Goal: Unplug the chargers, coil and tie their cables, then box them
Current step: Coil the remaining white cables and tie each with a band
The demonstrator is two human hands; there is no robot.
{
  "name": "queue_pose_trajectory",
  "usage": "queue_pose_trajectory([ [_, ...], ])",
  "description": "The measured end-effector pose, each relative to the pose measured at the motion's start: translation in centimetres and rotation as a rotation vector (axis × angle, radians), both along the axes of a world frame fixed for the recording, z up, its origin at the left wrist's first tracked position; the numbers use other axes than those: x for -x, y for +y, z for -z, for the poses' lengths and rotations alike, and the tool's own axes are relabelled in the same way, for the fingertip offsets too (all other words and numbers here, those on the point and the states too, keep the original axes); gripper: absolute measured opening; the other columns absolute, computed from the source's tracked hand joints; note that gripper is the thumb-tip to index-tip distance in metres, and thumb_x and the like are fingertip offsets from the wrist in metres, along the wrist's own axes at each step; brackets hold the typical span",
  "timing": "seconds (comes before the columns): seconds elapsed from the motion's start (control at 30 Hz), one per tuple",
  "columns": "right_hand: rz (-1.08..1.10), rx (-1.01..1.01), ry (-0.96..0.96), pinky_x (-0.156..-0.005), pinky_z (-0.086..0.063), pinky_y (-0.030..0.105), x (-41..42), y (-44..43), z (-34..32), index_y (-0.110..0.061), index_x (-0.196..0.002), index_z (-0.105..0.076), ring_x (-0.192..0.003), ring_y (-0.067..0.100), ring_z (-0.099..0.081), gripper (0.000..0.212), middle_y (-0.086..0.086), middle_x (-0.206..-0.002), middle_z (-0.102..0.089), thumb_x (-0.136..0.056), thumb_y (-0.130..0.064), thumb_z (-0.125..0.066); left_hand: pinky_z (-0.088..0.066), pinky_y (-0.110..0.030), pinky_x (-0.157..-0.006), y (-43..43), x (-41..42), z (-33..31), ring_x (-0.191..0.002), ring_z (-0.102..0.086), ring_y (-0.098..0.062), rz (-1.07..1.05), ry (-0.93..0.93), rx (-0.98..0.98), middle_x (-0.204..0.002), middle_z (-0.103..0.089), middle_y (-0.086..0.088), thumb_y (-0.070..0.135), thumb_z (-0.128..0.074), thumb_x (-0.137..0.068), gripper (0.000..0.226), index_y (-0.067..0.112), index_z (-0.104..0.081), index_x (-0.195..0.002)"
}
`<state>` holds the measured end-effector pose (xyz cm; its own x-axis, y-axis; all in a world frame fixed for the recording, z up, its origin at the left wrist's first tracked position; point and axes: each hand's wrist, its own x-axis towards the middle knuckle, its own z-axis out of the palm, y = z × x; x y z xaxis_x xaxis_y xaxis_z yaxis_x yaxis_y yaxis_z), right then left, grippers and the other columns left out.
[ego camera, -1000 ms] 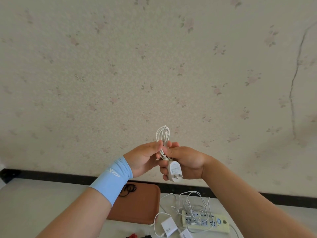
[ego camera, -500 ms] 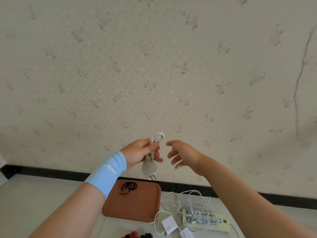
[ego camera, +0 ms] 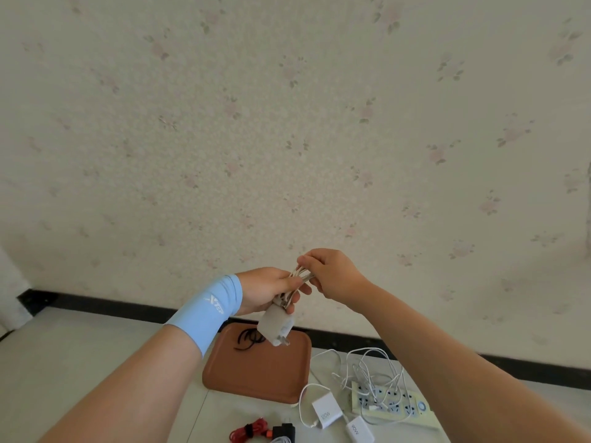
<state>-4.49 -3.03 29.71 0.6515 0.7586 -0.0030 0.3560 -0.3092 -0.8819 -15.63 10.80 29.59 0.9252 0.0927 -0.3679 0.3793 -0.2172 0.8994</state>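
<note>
Head view over a white desk [ego camera: 96,362] that stands against a flowered wall [ego camera: 287,123]. The left hand [ego camera: 271,292], which wears a blue wristband [ego camera: 208,311], grips a white coil [ego camera: 299,276] of cable in its curled fingers. The charger [ego camera: 276,327] hangs from the coil just under this hand, prongs pointing down, in the air above the tray [ego camera: 256,375]. The right hand [ego camera: 332,276] pinches the upper loops of the coil between thumb and fingertips, close beside the left hand. Black ties [ego camera: 248,338] lie on the far part of the brown tray. To the right of the tray, a second charger [ego camera: 326,410] and a third charger [ego camera: 359,428] lie on the desk just beside the strip [ego camera: 393,404]. Loose white leads [ego camera: 367,369] run over the strip. At the near edge, a red bundle [ego camera: 252,431] lies next to a black plug [ego camera: 284,430].
</note>
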Motion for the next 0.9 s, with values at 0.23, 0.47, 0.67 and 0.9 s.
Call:
queue_pose_trajectory([
  [0.23,-0.126,0.120,0.157,-0.047,-0.040,0.026,-0.2,4.0,4.1,-0.008,-0.094,-0.066,-0.045,0.012,-0.045,0.033,0.005,-0.069,-0.059,-0.106,-0.031,-0.046,-0.051,-0.030,-0.083,3.0,0.3,3.9,-0.073,-0.064,-0.016,-0.028,0.141,-0.226,-0.083,-0.063,0.001,0.024,-0.037,-0.104,0.021,0.010,-0.051,-0.095],
  [0.47,-0.179,0.371,-0.001,-0.061,-0.051,0.026,-2.8,8.7,11.2,-0.016,-0.125,-0.063,-0.071,0.015,-0.062,0.029,0.001,-0.105,-0.068,-0.105,-0.033,-0.049,-0.053,-0.027,-0.081,9.5,1.7,9.2,-0.087,-0.067,-0.014,-0.225,0.290,-0.214,-0.097,-0.071,-0.001,0.021,-0.033,-0.106,0.029,0.008,-0.052,-0.090],
  [0.67,-0.416,0.552,-0.283,-0.105,-0.041,0.029,-2.3,13.3,19.7,-0.015,-0.130,-0.067,-0.129,0.022,-0.055,0.033,0.004,-0.139,-0.061,-0.102,-0.015,-0.049,-0.041,-0.023,-0.071,13.8,1.5,16.0,-0.091,-0.061,-0.021,-0.277,0.375,-0.424,-0.087,-0.070,0.001,0.029,-0.032,-0.106,0.041,0.012,-0.060,-0.082],
  [0.9,-0.508,0.687,-0.465,-0.104,-0.044,0.033,-2.7,18.0,28.7,-0.018,-0.127,-0.067,-0.121,0.028,-0.058,0.036,0.005,-0.133,-0.061,-0.093,-0.008,-0.060,-0.048,-0.029,-0.072,16.7,0.2,22.3,-0.076,-0.066,-0.027,-0.314,0.465,-0.344,-0.087,-0.070,-0.015,0.035,-0.032,-0.106,0.043,0.007,-0.055,-0.083],
])
